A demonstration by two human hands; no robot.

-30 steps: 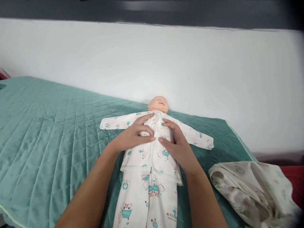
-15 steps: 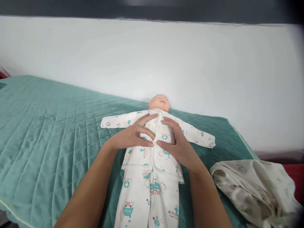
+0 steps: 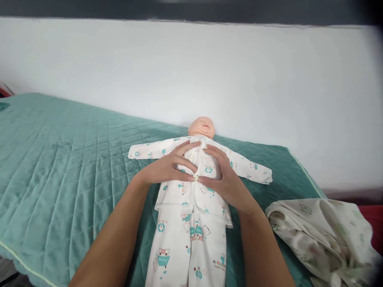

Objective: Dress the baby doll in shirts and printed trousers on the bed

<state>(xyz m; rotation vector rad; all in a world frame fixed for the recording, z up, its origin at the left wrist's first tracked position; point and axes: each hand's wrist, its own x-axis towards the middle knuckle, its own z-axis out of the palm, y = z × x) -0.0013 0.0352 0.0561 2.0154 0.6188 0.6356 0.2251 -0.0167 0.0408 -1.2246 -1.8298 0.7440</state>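
Note:
A baby doll (image 3: 202,126) lies on its back, its arms spread out, dressed in a white printed shirt (image 3: 209,199) and matching trousers (image 3: 176,247). At mid-chest a small pale button (image 3: 196,177) shows at the shirt's front opening. My left hand (image 3: 170,165) has thumb and index fingertip closed at that button from the left, its other fingers resting higher on the chest. From the right, my right hand (image 3: 223,171) has its thumb against the button and the cloth edge, with its fingers bent over the upper shirt front.
Beneath the doll spreads a green quilted cover (image 3: 74,171). A crumpled printed cloth (image 3: 320,235) lies at the right, beside something red (image 3: 366,223). Behind the doll's head rises a white wall (image 3: 179,71) with a dark band along its top.
The view has shifted slightly. Both thumbs stay at the same place on the shirt front, and the button shows a little more clearly between them.

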